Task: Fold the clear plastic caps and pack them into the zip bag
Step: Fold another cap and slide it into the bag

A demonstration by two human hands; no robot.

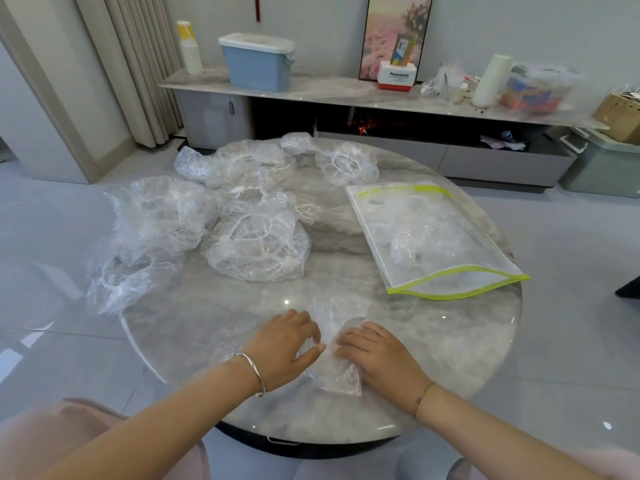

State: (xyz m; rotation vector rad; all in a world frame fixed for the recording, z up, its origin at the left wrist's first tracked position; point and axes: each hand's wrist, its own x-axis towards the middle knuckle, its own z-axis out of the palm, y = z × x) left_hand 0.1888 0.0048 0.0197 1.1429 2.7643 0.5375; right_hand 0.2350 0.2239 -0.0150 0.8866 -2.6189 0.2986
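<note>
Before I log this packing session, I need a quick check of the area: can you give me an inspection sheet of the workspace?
Surface: round marble-look table, glossy.
Job's things: one clear cap pressed flat under both hands; loose caps piled at the left and far side; zip bag on the right, mouth open toward the person, some plastic already inside.
Clutter: nothing seen on the table beyond the job's things.
Hands: left hand and right hand flat on the cap.
Cables: nothing seen.
Surroundings: low sideboard behind with a blue lidded bin and boxes.
</note>
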